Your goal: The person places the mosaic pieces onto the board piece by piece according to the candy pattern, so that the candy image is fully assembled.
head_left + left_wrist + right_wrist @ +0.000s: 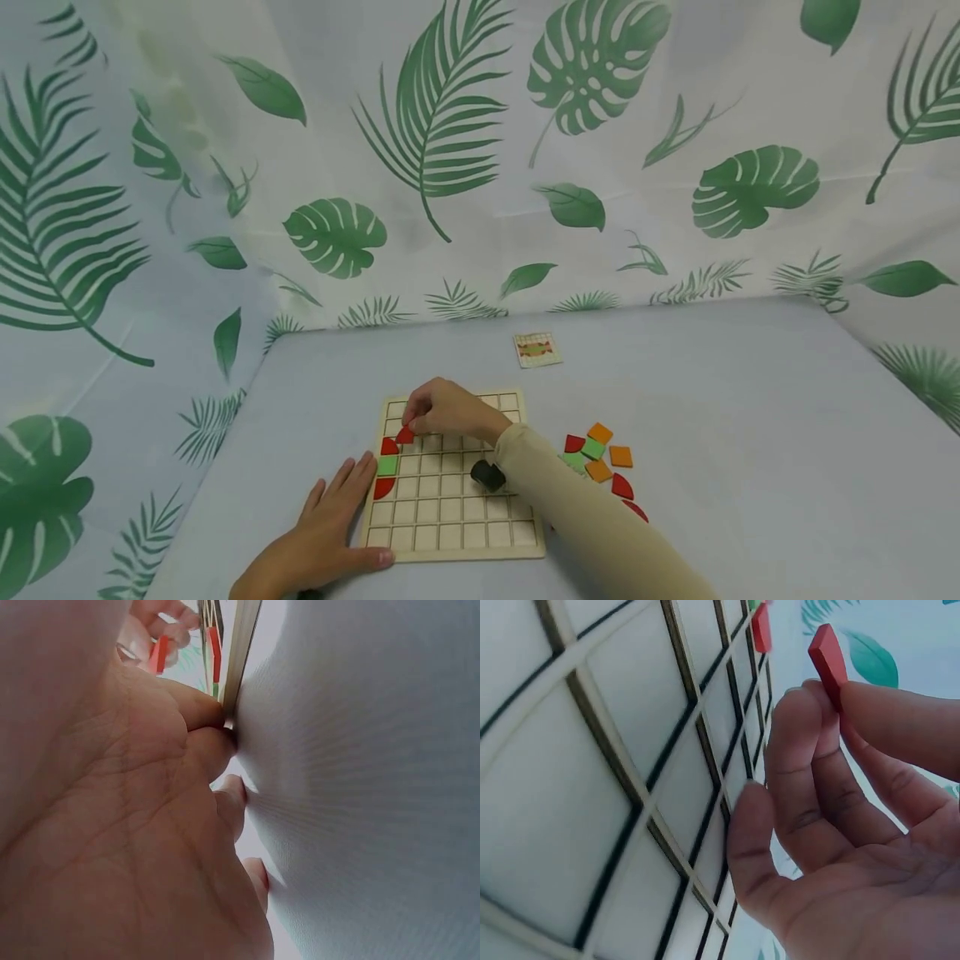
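A square wooden grid board (442, 510) lies on the table. Down its left column sit a red quarter-circle tile (389, 446), a green square tile (387, 466) and another red quarter-circle tile (384, 487). My right hand (450, 410) pinches a red tile (829, 664) between thumb and fingertips, held above the board's upper left part beside the left column. My left hand (324, 525) rests on the table at the board's left side, fingers spread, its fingertips against the edge and the thumb at the lower left corner.
Loose red, green and orange tiles (621, 456) lie right of the board, partly hidden by the right sleeve (592, 525). A small pattern card (537, 350) lies beyond the board. Leaf-printed cloth (465, 208) rises behind the table.
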Demonstrator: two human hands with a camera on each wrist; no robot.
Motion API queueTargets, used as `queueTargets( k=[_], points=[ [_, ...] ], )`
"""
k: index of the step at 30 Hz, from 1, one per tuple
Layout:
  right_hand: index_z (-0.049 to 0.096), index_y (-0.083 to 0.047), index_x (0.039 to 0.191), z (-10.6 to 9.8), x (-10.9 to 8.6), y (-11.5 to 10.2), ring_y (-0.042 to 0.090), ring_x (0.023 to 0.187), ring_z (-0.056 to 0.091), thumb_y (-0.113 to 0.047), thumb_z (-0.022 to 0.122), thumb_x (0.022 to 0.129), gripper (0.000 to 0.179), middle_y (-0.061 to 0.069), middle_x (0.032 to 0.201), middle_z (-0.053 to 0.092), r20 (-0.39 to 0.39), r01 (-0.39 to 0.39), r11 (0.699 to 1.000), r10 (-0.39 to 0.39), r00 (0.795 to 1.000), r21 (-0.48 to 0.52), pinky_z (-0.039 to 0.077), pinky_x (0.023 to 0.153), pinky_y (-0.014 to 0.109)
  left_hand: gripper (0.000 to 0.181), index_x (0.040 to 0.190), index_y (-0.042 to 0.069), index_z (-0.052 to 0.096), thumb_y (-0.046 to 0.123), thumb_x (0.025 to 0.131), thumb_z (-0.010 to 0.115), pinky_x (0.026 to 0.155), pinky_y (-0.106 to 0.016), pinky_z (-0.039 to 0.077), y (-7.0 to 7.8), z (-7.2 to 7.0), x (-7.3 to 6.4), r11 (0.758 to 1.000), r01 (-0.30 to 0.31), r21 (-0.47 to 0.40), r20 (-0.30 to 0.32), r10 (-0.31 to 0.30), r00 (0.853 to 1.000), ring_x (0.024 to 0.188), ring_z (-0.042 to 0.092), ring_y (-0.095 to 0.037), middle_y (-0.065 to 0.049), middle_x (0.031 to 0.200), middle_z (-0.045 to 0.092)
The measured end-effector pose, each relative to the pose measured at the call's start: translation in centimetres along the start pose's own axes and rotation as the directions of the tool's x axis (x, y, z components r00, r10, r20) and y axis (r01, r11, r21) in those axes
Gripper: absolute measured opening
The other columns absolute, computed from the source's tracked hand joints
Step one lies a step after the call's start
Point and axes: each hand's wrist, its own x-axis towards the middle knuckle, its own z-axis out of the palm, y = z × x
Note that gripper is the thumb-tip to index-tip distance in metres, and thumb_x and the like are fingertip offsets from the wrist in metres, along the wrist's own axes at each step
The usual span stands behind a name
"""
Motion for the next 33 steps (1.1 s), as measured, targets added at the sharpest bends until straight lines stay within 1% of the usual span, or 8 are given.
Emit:
queueTargets(
  k=[5, 9, 14, 16, 19, 22, 27, 33],
  points=[
    [0.078, -0.002, 0.094, 0.83, 0.23, 0.31, 0.013, 0.072, 0.06, 0.003, 0.07, 0.1, 0.012, 0.0, 0.081, 0.071, 0.002, -0.024, 0.998, 0.024, 1.0, -0.058, 0.05, 0.066, 0.026, 0.128, 0.172, 0.007, 0.018, 0.061, 0.08, 0.088, 0.122, -0.072, -0.005, 0.29, -0.24, -0.26, 1.0, 0.007, -0.001, 0.018, -0.007, 1.0, 0.163, 0.003, -0.043, -0.013, 0.178, 0.015],
    [0.078, -0.004, 0.093, 1.07, 0.35, 0.57, 0.011, 0.072, 0.061, 0.002, 0.07, 0.1, 0.012, -0.002, 0.081, 0.072, -0.007, -0.026, 0.995, 0.026, 1.0, -0.093, 0.051, 0.068, 0.026, 0.127, 0.172, 0.007, 0.017, 0.058, 0.081, 0.089, 0.122, -0.072, -0.004, 0.45, -0.41, -0.4, 1.0, 0.002, -0.003, 0.02, -0.002, 1.0, 0.163, 0.003, -0.044, -0.014, 0.178, 0.014],
    [0.078, -0.006, 0.093, 0.89, 0.6, 0.61, 0.011, 0.075, 0.063, 0.001, 0.071, 0.099, 0.012, -0.004, 0.082, 0.072, -0.003, -0.033, 0.991, 0.033, 0.999, -0.129, 0.053, 0.071, 0.027, 0.126, 0.172, 0.005, 0.017, 0.058, 0.082, 0.089, 0.122, -0.071, -0.006, 0.19, -0.53, -0.43, 0.999, -0.041, -0.034, 0.003, 0.042, 0.999, 0.162, 0.003, -0.045, -0.015, 0.178, 0.015],
    [0.078, -0.006, 0.093, 0.82, 0.66, 0.59, 0.01, 0.076, 0.063, 0.002, 0.071, 0.099, 0.013, -0.005, 0.082, 0.071, 0.004, -0.021, 0.987, 0.022, 1.0, -0.157, 0.053, 0.072, 0.028, 0.126, 0.171, 0.004, 0.018, 0.057, 0.082, 0.089, 0.122, -0.071, -0.007, 0.02, -0.51, -0.4, 0.997, -0.059, -0.048, -0.004, 0.059, 0.998, 0.162, 0.003, -0.047, -0.017, 0.178, 0.016],
    [0.078, -0.006, 0.093, 0.82, 0.75, 0.65, 0.009, 0.076, 0.062, 0.002, 0.07, 0.099, 0.013, -0.006, 0.083, 0.07, 0.019, 0.007, 0.981, -0.004, 1.0, -0.192, 0.053, 0.074, 0.028, 0.126, 0.171, 0.003, 0.018, 0.058, 0.082, 0.089, 0.122, -0.071, -0.007, -0.11, -0.44, -0.31, 0.996, -0.069, -0.055, -0.013, 0.068, 0.998, 0.161, 0.002, -0.048, -0.018, 0.177, 0.016],
    [0.078, -0.007, 0.092, 0.86, 0.8, 0.74, 0.008, 0.075, 0.061, 0.002, 0.069, 0.098, 0.014, -0.006, 0.082, 0.069, 0.025, 0.034, 0.974, -0.029, 0.999, -0.224, 0.052, 0.073, 0.028, 0.127, 0.171, 0.004, 0.019, 0.059, 0.08, 0.089, 0.122, -0.071, -0.007, -0.19, -0.34, -0.24, 0.996, -0.066, -0.055, -0.02, 0.065, 0.998, 0.162, 0.002, -0.047, -0.017, 0.177, 0.017],
    [0.077, -0.006, 0.09, 0.92, 0.8, 0.76, 0.008, 0.072, 0.059, 0.004, 0.068, 0.098, 0.016, -0.005, 0.08, 0.068, 0.035, 0.057, 0.966, -0.049, 0.998, -0.251, 0.051, 0.071, 0.027, 0.127, 0.172, 0.005, 0.018, 0.059, 0.08, 0.089, 0.121, -0.072, -0.006, -0.25, -0.21, -0.13, 0.998, -0.04, -0.042, -0.007, 0.039, 0.999, 0.162, 0.002, -0.046, -0.017, 0.178, 0.015],
    [0.076, -0.007, 0.089, 0.98, 0.75, 0.56, 0.009, 0.073, 0.06, 0.004, 0.069, 0.098, 0.016, -0.004, 0.08, 0.068, 0.033, 0.058, 0.956, -0.05, 0.998, -0.286, 0.052, 0.071, 0.028, 0.127, 0.172, 0.006, 0.017, 0.058, 0.081, 0.089, 0.122, -0.072, -0.007, -0.02, -0.42, -0.18, 0.999, -0.015, -0.04, 0.016, 0.016, 1.0, 0.162, 0.0, -0.044, -0.015, 0.178, 0.014]
  ],
)
